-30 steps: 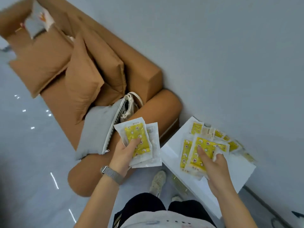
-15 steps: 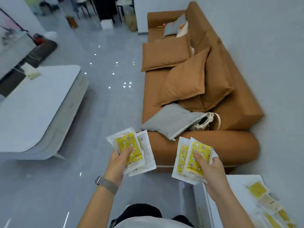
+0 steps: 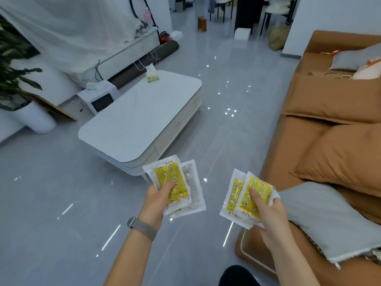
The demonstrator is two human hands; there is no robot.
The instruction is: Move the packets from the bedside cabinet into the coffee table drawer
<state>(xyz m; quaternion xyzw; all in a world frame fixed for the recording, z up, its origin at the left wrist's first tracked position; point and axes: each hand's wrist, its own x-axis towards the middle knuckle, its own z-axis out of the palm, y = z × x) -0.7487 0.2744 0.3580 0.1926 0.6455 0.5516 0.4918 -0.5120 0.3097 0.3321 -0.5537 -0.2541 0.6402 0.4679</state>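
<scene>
You've turned from the cabinet: coffee table (image 3: 144, 118) now at eleven o'clock, left hand (image 3: 156, 200) and right hand (image 3: 270, 213) each pinching packets (image 3: 172, 182) (drawer unopened).

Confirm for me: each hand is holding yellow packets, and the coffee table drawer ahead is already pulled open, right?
Not quite. The head view shows the left hand and right hand each gripping yellow packets, but the coffee table ahead has its drawer fronts flush with the body; no drawer is pulled open.
</scene>
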